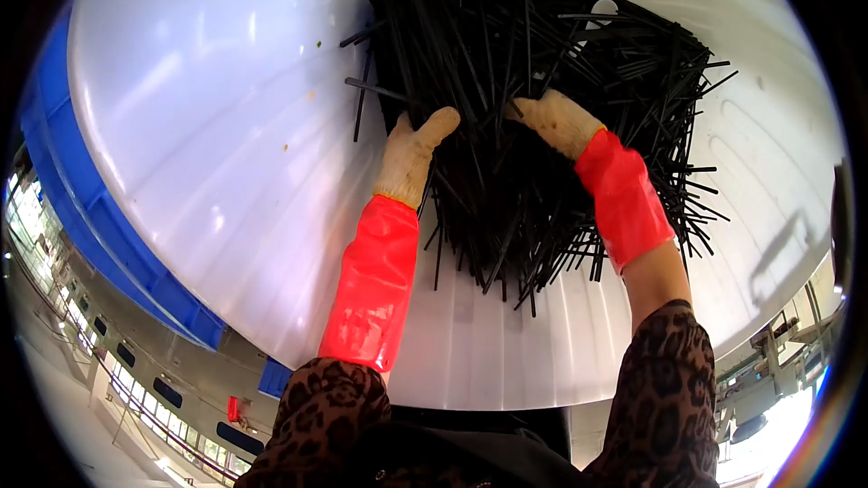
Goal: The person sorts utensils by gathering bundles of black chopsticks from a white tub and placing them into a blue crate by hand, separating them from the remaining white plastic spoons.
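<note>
A big tangled heap of thin black sticks (470, 54) lies inside a large white tub (226, 117). Both hands wear cream work gloves with long red cuffs. At the near left edge of the heap, my left hand (411, 152) holds a bundle of sticks; its thumb lies across the front and the other fingers are hidden among them. My right hand (562, 122) reaches into the middle of the heap from the right, its fingers curled on sticks, the tips partly covered. Many sticks point different ways, and several stick out at the sides and bottom.
A white rounded piece (604, 9) shows among the sticks at the back right. The tub wall curves around the heap on all sides. Outside on the left is a blue container edge (99, 190). A small red object (233, 408) shows at lower left.
</note>
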The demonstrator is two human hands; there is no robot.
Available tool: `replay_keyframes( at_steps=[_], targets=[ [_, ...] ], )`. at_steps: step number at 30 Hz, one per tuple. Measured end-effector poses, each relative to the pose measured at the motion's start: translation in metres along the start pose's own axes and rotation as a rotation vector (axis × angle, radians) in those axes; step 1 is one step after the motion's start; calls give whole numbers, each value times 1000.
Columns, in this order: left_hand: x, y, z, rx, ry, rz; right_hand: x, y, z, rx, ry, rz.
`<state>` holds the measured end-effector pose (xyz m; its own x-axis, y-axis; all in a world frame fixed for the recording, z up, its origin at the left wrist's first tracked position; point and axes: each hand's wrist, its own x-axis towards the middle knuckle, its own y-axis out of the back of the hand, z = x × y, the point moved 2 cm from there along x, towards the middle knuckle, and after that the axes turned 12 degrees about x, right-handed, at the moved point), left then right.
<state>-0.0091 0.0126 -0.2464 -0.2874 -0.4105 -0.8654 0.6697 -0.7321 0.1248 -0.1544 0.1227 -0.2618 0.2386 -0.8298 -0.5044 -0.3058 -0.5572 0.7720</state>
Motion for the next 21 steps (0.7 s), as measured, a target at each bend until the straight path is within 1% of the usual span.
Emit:
replay_keyframes(
  at_steps=[1, 2, 3, 4, 5, 6, 7, 8, 10, 11, 12, 13, 14, 15, 16, 17, 18, 19, 20, 21],
  targets=[
    [2, 0, -4, -144, -47, -31, -1, -1, 0, -1, 1, -1],
    [-1, 1, 2, -145, -47, -30, -2, -3, 1, 431, -33, 38],
    [-4, 3, 9, -139, 14, -54, -3, -4, 3, 863, -68, 77],
    [-9, 2, 18, -133, 75, -77, -6, -3, -1, 862, -67, 76],
    [-11, 1, 29, -134, 63, -79, -11, 6, -7, 911, -5, 280],
    [-16, 0, 37, -137, 104, -86, -16, 20, -15, 953, 58, 484],
    [-20, -1, 43, -140, 146, -94, -15, 28, -21, 983, -82, 317],
    [-21, -1, 39, -141, 134, -99, -10, 31, -22, 973, -84, 325],
    [-19, -5, 27, -127, -137, -232, -3, 33, -25, 363, 98, 437],
    [-21, -11, 36, -121, -149, -240, -8, 46, -24, 64, 29, 403],
    [-21, -18, 50, -150, -73, -179, -4, 38, -19, 48, 32, 421],
    [-20, -22, 62, -181, 3, -118, 1, 20, -12, 313, 18, 489],
    [-16, -23, 52, -317, 98, -192, 3, 18, -8, 579, 10, 551],
    [-20, -23, 57, -212, 74, -162, -1, 30, -16, 374, -61, 364],
    [-21, -22, 59, -109, 49, -129, -1, 36, -10, 354, -59, 388],
    [-17, -18, 52, -105, 64, -126, 0, 21, -5, 580, -146, 313],
    [-3, -13, 46, -7, -3, -133, 4, 30, -6, 804, -235, 231],
    [11, -9, 36, 91, -69, -141, -3, 37, -2, 704, -347, 69],
    [13, -9, 36, 92, -58, -139, -7, 53, -4, 712, -344, 62],
    [7, -9, 45, 65, -58, -137, -14, 65, -2, 1016, -592, 239]
  ],
)
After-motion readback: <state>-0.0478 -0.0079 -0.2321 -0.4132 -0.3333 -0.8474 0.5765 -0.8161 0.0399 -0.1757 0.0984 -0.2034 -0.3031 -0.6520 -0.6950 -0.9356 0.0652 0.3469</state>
